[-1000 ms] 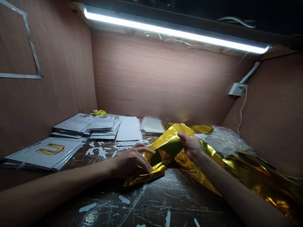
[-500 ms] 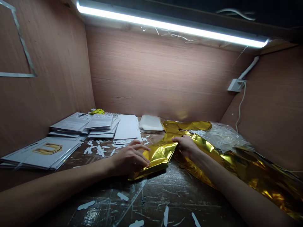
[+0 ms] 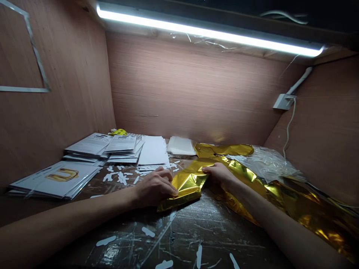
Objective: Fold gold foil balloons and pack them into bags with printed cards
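The left hand [image 3: 158, 188], its fingers curled and bunched together, presses on the left end of a shiny gold foil sheet, folded and creased [image 3: 189, 183], that lies on the dark, scratched counter [image 3: 221, 231]. The right hand [image 3: 220, 173] is nearly closed, with the far right edge of the folded foil pinched between thumb and fingers. More crumpled gold foil [image 3: 305, 213] runs under and beyond the right forearm to the right edge of the view, and a flat gold foil piece [image 3: 232, 150] lies behind, near the back wall. Beside that piece is a heap of clear plastic film [image 3: 272, 162]. To the left of the foil are a stack of blank white cards [image 3: 153, 151], stacks of printed white packets [image 3: 89, 144] and a white packet with a gold letter U [image 3: 57, 179]. Small white paper cutouts [image 3: 120, 177] are scattered between the packets and the left hand, and more lie in front.
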The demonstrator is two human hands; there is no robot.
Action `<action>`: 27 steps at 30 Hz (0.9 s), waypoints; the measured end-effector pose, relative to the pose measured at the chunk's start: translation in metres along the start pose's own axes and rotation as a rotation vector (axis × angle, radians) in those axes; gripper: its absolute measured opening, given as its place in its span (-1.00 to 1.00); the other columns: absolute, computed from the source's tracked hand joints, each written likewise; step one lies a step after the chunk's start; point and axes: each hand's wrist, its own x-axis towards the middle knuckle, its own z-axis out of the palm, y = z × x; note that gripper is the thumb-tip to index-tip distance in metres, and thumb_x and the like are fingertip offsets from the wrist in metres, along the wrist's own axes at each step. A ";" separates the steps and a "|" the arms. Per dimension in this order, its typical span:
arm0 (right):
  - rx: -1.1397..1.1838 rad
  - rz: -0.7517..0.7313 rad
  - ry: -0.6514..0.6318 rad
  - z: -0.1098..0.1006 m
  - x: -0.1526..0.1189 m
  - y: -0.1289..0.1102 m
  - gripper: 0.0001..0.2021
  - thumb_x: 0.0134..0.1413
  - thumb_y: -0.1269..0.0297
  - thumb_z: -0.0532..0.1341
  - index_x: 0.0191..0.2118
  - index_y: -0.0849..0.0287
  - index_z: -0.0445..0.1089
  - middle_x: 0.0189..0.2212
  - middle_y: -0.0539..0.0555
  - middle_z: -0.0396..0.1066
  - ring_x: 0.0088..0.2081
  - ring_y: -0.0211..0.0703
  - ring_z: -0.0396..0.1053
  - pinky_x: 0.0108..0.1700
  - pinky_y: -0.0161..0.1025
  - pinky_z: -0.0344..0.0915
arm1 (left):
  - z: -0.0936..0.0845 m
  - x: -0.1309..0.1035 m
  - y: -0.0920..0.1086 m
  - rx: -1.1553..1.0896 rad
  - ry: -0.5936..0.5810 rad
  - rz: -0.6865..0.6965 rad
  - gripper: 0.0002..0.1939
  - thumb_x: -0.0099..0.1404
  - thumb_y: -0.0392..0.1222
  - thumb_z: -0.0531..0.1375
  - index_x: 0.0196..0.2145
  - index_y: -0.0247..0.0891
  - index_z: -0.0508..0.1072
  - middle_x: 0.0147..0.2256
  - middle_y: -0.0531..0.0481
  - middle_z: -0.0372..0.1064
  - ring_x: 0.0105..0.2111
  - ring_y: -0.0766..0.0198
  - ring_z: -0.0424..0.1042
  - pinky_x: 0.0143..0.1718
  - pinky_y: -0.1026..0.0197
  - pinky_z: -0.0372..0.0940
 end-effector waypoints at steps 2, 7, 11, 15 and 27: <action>0.007 -0.048 -0.013 -0.001 -0.003 -0.003 -0.81 -0.25 0.47 0.36 -0.52 0.18 0.31 -0.67 -0.05 0.29 -0.68 -0.35 0.14 -0.70 -0.38 0.01 | 0.001 0.000 0.000 -0.011 0.004 0.002 -0.85 0.37 -0.28 0.26 -0.24 -0.09 0.65 -0.38 0.02 0.63 -0.29 0.22 0.44 -0.17 0.11 0.17; 0.049 -0.183 -0.031 -0.004 -0.010 -0.011 -0.73 -0.23 0.42 0.27 -0.66 0.12 0.11 -0.72 -0.10 0.10 -0.65 -0.38 0.04 -0.63 -0.36 0.07 | 0.000 0.001 0.001 -0.041 0.015 0.024 -0.86 0.36 -0.28 0.28 -0.26 -0.09 0.66 -0.33 0.02 0.64 -0.27 0.22 0.44 -0.15 0.11 0.18; -0.058 -0.182 -0.001 -0.005 -0.008 -0.007 -0.81 -0.22 0.37 0.37 -0.55 0.17 0.30 -0.67 -0.04 0.29 -0.62 -0.31 0.19 -0.63 -0.37 0.10 | -0.001 0.001 0.000 -0.051 0.006 0.013 -0.86 0.37 -0.26 0.27 -0.25 -0.10 0.65 -0.39 0.01 0.62 -0.24 0.19 0.46 -0.12 0.10 0.20; -0.199 -0.124 0.045 -0.005 -0.001 0.000 -0.71 -0.16 0.18 0.46 -0.53 0.17 0.35 -0.69 0.01 0.34 -0.68 -0.29 0.17 -0.70 -0.36 0.00 | 0.000 -0.002 -0.002 -0.089 -0.022 -0.011 -0.86 0.36 -0.27 0.27 -0.24 -0.09 0.66 -0.37 -0.01 0.63 -0.22 0.17 0.46 -0.08 0.08 0.21; -0.760 -0.981 0.124 -0.007 -0.031 -0.017 -0.87 -0.12 0.30 0.43 -0.34 0.11 0.58 -0.50 0.05 0.45 -0.45 -0.14 0.32 -0.27 -0.22 0.25 | 0.000 -0.002 0.001 -0.179 -0.046 -0.057 -0.88 0.36 -0.19 0.29 -0.24 -0.10 0.68 -0.29 -0.12 0.62 -0.24 0.18 0.50 -0.08 0.08 0.30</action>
